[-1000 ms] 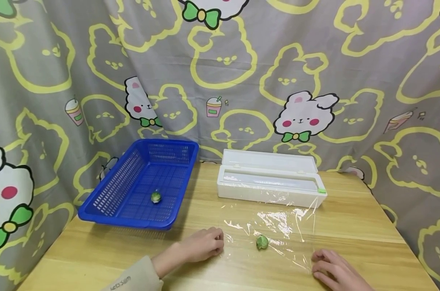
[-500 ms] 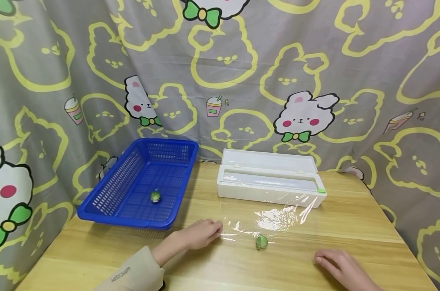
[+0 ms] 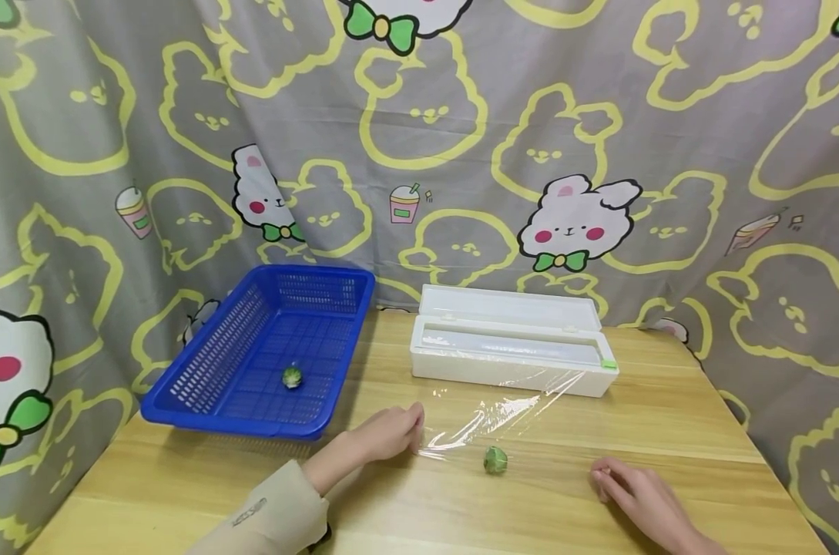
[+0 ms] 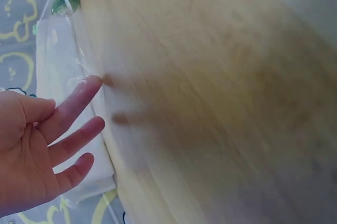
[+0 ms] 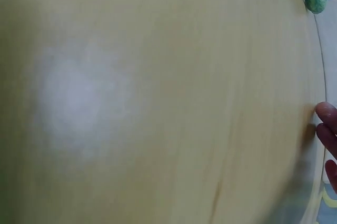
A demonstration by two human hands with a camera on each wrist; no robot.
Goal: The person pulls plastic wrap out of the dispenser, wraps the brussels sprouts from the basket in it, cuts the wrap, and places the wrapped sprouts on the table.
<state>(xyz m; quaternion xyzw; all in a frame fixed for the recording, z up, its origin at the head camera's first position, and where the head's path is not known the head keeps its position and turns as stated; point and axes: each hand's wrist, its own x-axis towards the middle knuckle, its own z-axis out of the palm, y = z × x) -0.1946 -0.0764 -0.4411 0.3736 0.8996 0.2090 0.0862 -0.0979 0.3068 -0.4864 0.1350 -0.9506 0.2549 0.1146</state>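
A clear sheet of cling film (image 3: 491,416) runs from the white dispenser box (image 3: 512,373) toward both hands, wrinkled and glossy. My left hand (image 3: 391,432) pinches its near left corner, thumb against the index finger, as the left wrist view shows. Over on the right, my right hand (image 3: 637,493) is low over the table at the near right corner, thumb and index finger together. Between the hands lies a small green Brussels sprout (image 3: 495,460), with film glare across it in the left wrist view. The right thumb is hidden in the right wrist view, where several fingertips (image 5: 326,113) show.
A blue plastic basket (image 3: 360,339) stands at the left, holding another Brussels sprout (image 3: 292,377). The dispenser's lid (image 3: 509,307) is up, and a green slider (image 3: 609,364) sits at its right end. A patterned curtain (image 3: 419,146) hangs behind the wooden table (image 3: 682,416).
My left hand has moved slightly away from me, toward the dispenser. The film's glare has turned into a diagonal crease toward the box's right end. The right hand has shifted only a little.
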